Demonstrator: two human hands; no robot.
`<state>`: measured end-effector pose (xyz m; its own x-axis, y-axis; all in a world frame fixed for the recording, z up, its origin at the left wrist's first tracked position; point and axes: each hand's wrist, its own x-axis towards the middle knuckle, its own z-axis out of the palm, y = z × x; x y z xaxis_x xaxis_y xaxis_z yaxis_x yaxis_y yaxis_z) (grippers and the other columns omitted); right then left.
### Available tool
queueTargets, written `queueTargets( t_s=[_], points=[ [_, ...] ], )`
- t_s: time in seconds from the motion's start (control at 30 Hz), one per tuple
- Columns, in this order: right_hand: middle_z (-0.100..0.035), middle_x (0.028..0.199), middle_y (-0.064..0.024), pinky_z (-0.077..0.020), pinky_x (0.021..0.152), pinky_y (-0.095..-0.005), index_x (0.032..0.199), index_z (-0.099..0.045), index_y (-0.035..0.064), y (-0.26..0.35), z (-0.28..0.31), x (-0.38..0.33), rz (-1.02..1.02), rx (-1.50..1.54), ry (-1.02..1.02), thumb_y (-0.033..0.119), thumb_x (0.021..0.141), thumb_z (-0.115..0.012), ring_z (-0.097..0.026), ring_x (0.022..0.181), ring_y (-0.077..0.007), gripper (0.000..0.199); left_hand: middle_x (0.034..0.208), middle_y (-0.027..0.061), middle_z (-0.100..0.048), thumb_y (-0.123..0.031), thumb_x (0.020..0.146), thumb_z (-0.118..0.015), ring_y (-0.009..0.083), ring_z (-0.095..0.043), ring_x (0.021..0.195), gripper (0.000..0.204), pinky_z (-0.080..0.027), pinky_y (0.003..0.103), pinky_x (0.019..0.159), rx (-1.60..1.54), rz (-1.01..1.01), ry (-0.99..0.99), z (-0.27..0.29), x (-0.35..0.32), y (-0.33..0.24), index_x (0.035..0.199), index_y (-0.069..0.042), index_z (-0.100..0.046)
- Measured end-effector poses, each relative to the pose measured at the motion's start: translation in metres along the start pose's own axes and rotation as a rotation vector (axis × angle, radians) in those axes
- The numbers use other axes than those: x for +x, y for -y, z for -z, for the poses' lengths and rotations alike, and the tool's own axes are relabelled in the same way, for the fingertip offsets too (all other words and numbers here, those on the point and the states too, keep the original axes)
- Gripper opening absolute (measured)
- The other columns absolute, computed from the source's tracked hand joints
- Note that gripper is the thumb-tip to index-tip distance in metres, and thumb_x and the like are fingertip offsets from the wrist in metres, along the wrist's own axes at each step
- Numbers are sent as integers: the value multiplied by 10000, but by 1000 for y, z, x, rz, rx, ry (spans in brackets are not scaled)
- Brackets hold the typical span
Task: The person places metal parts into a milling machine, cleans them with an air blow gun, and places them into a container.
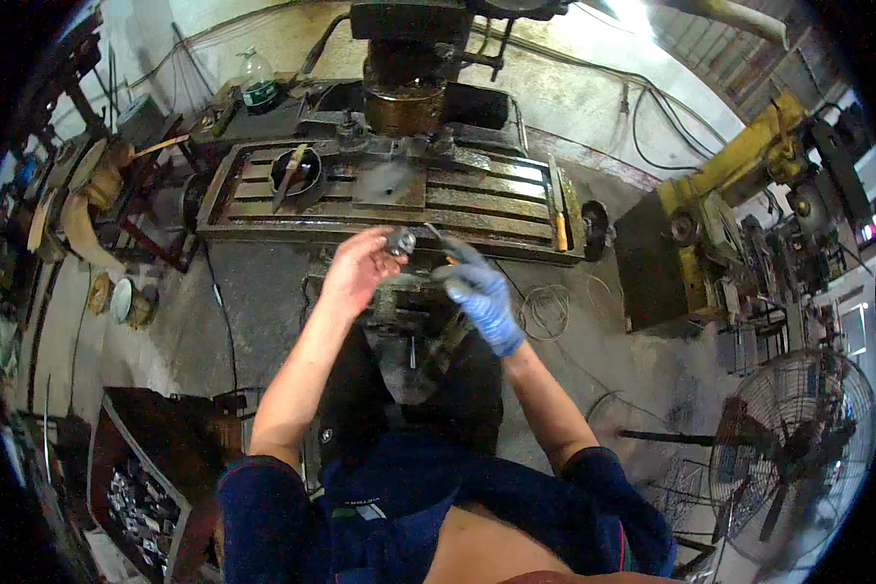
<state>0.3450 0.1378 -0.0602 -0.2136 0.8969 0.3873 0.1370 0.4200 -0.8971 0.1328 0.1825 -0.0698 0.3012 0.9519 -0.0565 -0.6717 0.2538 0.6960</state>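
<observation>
The bare left hand point(358, 265) pinches a small round metal part point(400, 241) in its fingertips, just in front of the chest. The right hand point(479, 289), in a blue glove, closes around a thin tool point(436, 237), perhaps a pick, whose tip is near the part. Beyond both hands lies the slotted machine table point(477, 200).

Two hands point(360, 265), one bottle point(258, 83), one fan point(793, 443).
</observation>
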Motion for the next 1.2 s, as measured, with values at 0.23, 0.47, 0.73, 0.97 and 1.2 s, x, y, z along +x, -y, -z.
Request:
queueTargets(
  t_s=[0.23,0.47,0.73,0.97,1.2],
  points=[
    [-568,1065,-46,-390,882,-282,980,-652,41,-1,-29,-6,-138,504,34,209,794,-624,-511,991,-149,252,849,70,-567,-113,827,-527,183,-562,652,201,-478,308,571,-40,42,34,-19,-15,33,1011,-36,-499],
    [-618,778,8,-467,667,-243,851,-632,34,6,-41,-15,-160,313,-50,167,756,-661,-552,749,-76,166,854,94,-576,-83,840,-504,171,-585,616,195,-476,274,605,775,-14,37,-12,-30,22,1024,-22,-519],
    [-551,675,-151,-411,549,-331,666,-575,-7,11,-24,-30,-143,-192,30,318,776,-615,-525,588,-207,345,864,132,-638,35,726,-510,182,-617,762,293,-480,292,704,1448,-508,382,-38,-42,12,1009,30,-587],
    [-531,515,-144,-379,454,-355,575,-571,6,7,-26,-36,-73,-122,-109,342,752,-605,-517,452,-224,381,848,76,-622,44,757,-557,122,-588,784,211,-468,247,703,1337,-214,229,-26,-43,21,965,72,-575],
    [-512,460,-124,-394,451,-344,549,-583,0,-28,-41,-30,-246,45,-202,420,700,-635,-496,427,-166,449,871,74,-602,77,752,-539,125,-577,796,244,-457,248,728,1249,-198,244,-14,-37,28,996,77,-539]
  ],
)
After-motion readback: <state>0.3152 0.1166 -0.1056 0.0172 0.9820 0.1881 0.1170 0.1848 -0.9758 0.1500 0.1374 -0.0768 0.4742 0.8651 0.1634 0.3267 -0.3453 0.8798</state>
